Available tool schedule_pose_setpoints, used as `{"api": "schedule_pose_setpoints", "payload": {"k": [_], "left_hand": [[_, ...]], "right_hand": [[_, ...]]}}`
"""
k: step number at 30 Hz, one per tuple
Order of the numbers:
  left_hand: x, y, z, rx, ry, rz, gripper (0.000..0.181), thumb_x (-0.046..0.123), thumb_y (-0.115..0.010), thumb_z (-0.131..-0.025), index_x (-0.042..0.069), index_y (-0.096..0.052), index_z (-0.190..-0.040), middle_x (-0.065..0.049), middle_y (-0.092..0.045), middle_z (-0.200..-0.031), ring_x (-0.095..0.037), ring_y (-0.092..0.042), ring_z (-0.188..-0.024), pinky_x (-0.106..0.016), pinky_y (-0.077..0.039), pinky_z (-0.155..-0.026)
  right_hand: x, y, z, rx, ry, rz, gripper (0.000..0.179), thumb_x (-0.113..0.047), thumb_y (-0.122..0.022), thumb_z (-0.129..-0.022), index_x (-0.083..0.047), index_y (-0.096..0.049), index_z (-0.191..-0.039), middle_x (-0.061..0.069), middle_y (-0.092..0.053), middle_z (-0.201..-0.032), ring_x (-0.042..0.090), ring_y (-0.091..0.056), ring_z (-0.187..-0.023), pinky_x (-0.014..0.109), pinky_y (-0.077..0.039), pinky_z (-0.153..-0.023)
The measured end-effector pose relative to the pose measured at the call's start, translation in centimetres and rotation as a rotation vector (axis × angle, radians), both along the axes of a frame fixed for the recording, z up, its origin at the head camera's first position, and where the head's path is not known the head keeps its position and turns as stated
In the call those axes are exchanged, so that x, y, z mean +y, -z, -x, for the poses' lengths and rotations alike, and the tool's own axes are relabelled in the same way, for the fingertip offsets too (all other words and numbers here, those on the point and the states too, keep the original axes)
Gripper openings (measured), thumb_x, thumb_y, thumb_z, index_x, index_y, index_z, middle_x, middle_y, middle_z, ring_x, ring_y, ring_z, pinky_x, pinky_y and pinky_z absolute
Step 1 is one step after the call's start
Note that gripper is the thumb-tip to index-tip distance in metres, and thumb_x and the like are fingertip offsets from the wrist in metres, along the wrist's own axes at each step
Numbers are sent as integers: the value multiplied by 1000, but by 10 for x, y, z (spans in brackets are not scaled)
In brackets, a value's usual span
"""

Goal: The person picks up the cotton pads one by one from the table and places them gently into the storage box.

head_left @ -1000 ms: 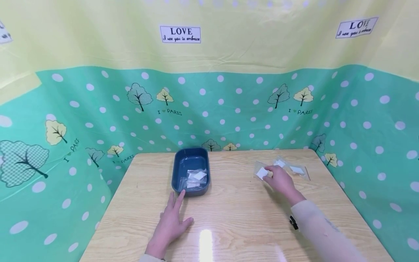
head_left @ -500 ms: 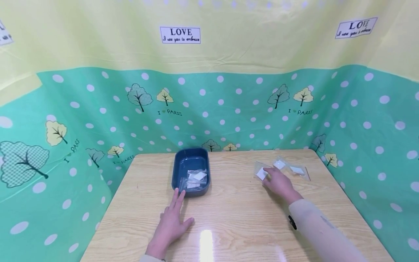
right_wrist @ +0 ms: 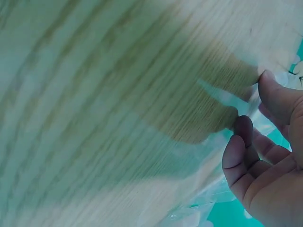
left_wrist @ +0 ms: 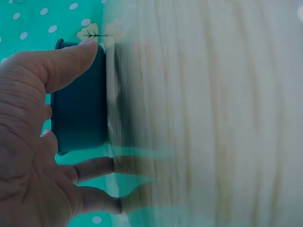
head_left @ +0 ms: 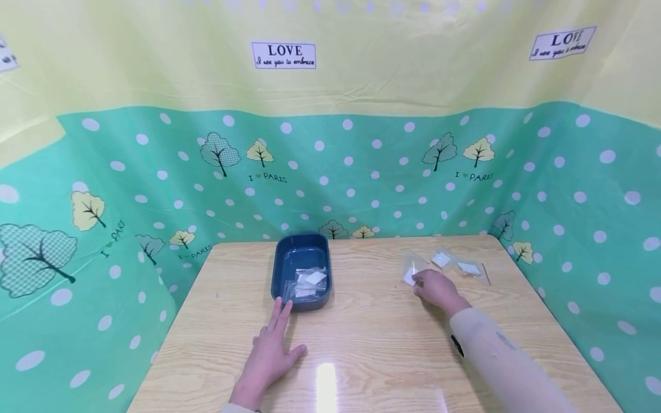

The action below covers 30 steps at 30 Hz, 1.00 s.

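Note:
In the head view my right hand (head_left: 436,288) pinches the near right edge of a small clear plastic bag (head_left: 411,267) with a white piece inside. The bag looks partly tilted up from the table. The right wrist view shows the thumb (right_wrist: 272,90) and curled fingers low at the tabletop, with clear plastic behind them. My left hand (head_left: 268,354) lies spread on the table, its fingertips at the near wall of a dark blue tray (head_left: 301,238). Several similar clear bags (head_left: 310,281) lie at the near end inside this tray.
Two more clear bags, one with a white piece (head_left: 440,258) and another (head_left: 469,268), lie just beyond my right hand. The wooden table (head_left: 372,338) is enclosed by a green and yellow printed curtain (head_left: 356,149) behind and at both sides.
The right hand has shifted slightly nearer, to the near right edge of the bag. That bag has changed shape and tipped up a little. The left hand has barely moved.

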<state>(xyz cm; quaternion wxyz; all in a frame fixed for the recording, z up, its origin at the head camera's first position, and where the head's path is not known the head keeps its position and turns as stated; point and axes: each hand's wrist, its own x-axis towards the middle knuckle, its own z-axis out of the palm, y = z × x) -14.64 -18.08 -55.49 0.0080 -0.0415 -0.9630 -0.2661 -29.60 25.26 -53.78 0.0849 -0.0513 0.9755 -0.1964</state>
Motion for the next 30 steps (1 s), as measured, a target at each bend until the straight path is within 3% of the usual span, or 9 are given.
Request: {"api": "schedule_pose_setpoints", "payload": {"k": [5, 9, 16, 24, 30], "left_hand": [[0, 0, -1, -15, -3, 5, 117, 41, -90, -83, 25, -17, -173, -10, -4, -183, -67, -48, -138, -93, -31, -107], [0, 1, 0, -1, -1, 8, 123, 39, -94, -78, 24, -17, -173, -12, -5, -183, -69, -50, -135, -93, -32, -105], [0, 4, 1, -9, -5, 14, 126, 38, -96, -76, 24, -17, -173, -12, -4, -183, -68, -50, -135, -93, -33, -105], [0, 3, 1, -2, 0, 17, 126, 38, -97, -76, 24, -18, -173, -13, -6, -182, -68, -53, -132, -93, -34, -104], [0, 2, -1, -5, 3, 10, 126, 38, -97, -76, 24, -17, -173, -13, -4, -183, -69, -52, -132, -93, -33, -105]], "right_hand": [[-9, 4, -4, 43, -12, -31, 32, -10, -73, -98, -1, -74, -128, 23, -74, -131, 45, -68, -123, 61, -56, -106], [-18, 5, -9, 99, -43, -115, 22, -5, -66, -100, -2, -78, -118, 19, -78, -119, 39, -73, -113, 54, -62, -100], [-30, 2, -15, 167, -91, -288, 17, 3, -59, -99, -4, -73, -94, 13, -75, -88, 29, -72, -80, 46, -66, -76], [-36, 6, -19, 195, -123, -408, 13, 2, -62, -100, -3, -69, -92, 14, -72, -85, 29, -72, -77, 45, -66, -71], [-37, 5, -21, 239, -125, -419, 17, 3, -61, -99, -4, -68, -85, 13, -71, -80, 29, -71, -74, 46, -64, -66]]}}
